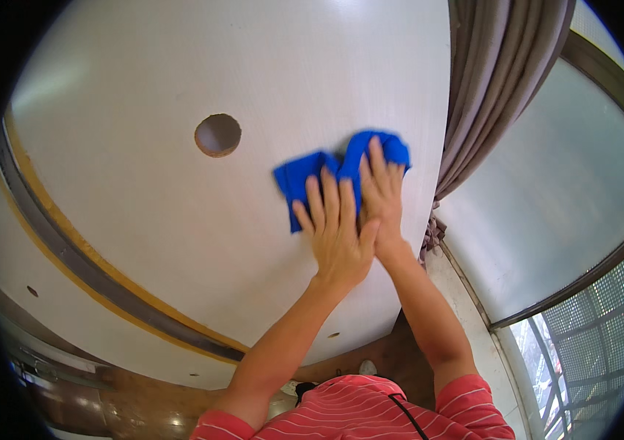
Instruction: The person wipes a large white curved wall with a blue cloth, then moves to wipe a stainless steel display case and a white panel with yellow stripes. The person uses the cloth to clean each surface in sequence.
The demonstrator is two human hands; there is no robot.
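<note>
Both hands press a blue cloth [304, 175] against a large white panel [180, 231]. My left hand [337, 236] lies flat over the cloth's lower left part, its fingers spread and its thumb crossing toward the other wrist. Beside it, touching, my right hand [382, 203] rests farther up on the cloth, which bunches around its fingertips. The cloth is folded and slightly blurred; the palms hide part of it. To the left of the cloth, a round hole [218, 136] with a rough brown rim is cut through the panel.
A grey-brown curtain [477, 82] hangs along the panel's right edge, near a frosted window pane [554, 192] and a mesh screen [603, 330]. A dark channel with yellow-brown edges [86, 264] runs down the left. Below lies a brown, glossy floor [147, 407].
</note>
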